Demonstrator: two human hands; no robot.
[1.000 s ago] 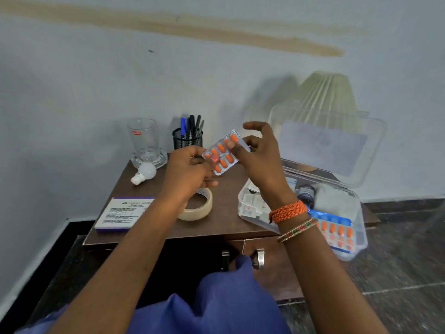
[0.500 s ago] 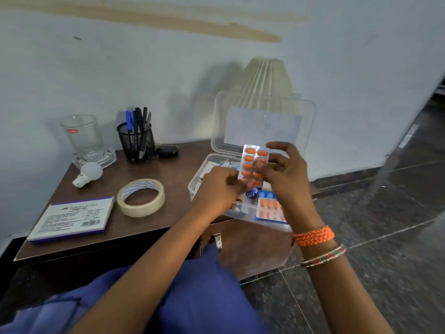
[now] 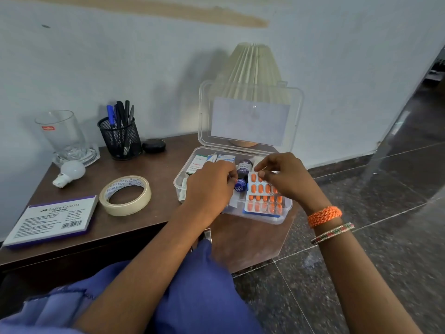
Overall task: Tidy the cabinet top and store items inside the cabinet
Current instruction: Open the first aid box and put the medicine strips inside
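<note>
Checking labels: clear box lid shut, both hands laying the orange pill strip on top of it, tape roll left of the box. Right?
Not quite. The head view shows the clear box with its lid open; both hands lay the orange pill strip inside. The tape roll is left of it.

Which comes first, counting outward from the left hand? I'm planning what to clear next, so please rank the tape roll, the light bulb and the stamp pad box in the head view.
From the left hand:
1. Tape roll, just to its left, mid cabinet top.
2. Light bulb, farther left, by the glass.
3. Stamp pad box, at the front left corner.
</note>
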